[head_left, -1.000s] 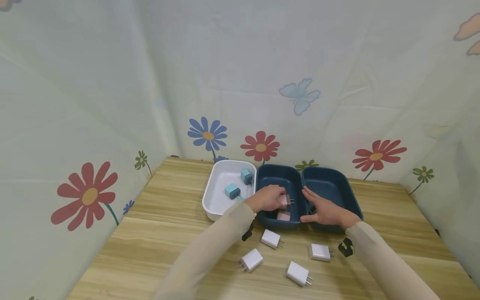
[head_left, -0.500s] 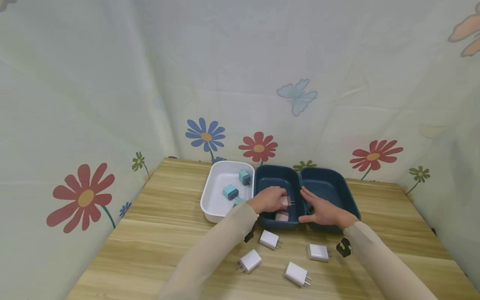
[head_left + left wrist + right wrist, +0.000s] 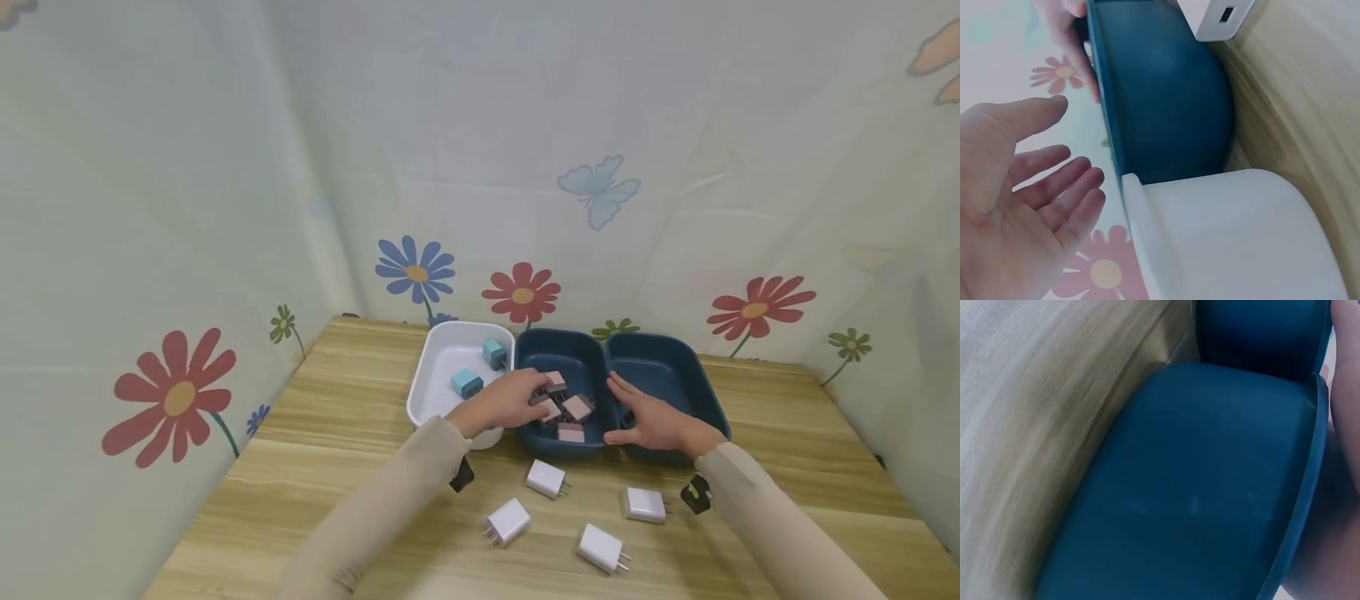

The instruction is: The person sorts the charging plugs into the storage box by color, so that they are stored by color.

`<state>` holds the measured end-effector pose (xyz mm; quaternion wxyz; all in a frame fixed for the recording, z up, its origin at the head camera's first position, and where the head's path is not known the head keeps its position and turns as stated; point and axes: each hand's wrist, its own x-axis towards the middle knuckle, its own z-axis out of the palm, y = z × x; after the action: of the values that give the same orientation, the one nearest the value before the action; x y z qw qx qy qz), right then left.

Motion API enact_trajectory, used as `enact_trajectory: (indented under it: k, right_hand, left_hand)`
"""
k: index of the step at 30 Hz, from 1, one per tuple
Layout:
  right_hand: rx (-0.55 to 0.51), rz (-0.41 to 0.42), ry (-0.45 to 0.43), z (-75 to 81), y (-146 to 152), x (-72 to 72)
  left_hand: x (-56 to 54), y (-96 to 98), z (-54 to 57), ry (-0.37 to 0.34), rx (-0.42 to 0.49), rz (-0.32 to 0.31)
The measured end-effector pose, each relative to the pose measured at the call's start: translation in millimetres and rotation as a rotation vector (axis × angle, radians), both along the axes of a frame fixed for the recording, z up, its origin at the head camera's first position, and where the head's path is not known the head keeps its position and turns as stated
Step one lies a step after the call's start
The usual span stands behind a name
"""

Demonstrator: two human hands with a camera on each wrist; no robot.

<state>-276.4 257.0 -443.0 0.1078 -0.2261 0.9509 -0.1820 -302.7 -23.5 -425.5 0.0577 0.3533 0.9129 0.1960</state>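
My left hand [image 3: 504, 402] hovers over the near left side of the middle dark blue box [image 3: 558, 343], its fingers loosely bent and holding nothing in the left wrist view. Several pink charger plugs [image 3: 578, 407] lie in that box, partly covered by the hand. At the seam between this box and the right dark blue box [image 3: 667, 354], my right hand [image 3: 654, 421] rests with fingers extended and thumb spread along the near rim. The right wrist view shows only part of that hand beside the rim.
Left of the blue boxes stands a white box [image 3: 422, 387] with teal charger plugs [image 3: 467, 383] inside. Several white charger plugs [image 3: 546, 478] lie on the wooden table [image 3: 300, 467] in front. A flower-printed cloth [image 3: 480, 167] hangs behind.
My left hand has let go of a pink charger plug and drawn back to the left, uncovering more pink plugs in the middle box. My right hand stays at the boxes' seam.
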Motion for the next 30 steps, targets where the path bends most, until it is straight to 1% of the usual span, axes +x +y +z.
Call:
enact_trajectory:
  k: [4,8,13,19,22,25,30]
  right_hand:
    - [0.012,-0.001,0.006,2.8,0,0.0]
    - [0.017,-0.004,0.001,4.4,-1,0.8]
    - [0.015,-0.011,0.0,4.0,-1,1.2]
    - [0.006,-0.024,0.003,2.8,-1,1.4]
    - [0.0,-0.034,0.008,2.4,0,3.0]
    - [0.0,-0.046,0.044,3.3,0,5.7]
    - [0.015,-0.079,0.168,8.8,6,12.8]
  left_hand:
    - [15.2,-12.4,4.4,0.02,-0.005,-0.025]
    - [28.2,-21.6,4.0,0.006,0.005,-0.071]
    - [38.7,-30.5,0.1,0.023,0.003,-0.119]
    - [49.1,-35.5,-3.4,0.035,0.026,-0.154]
    - [55.3,-36.8,-4.9,0.04,0.016,-0.166]
    - [61.8,-38.4,-6.7,0.016,0.007,-0.172]
    - [71.6,-42.4,-10.4,-0.038,0.008,-0.195]
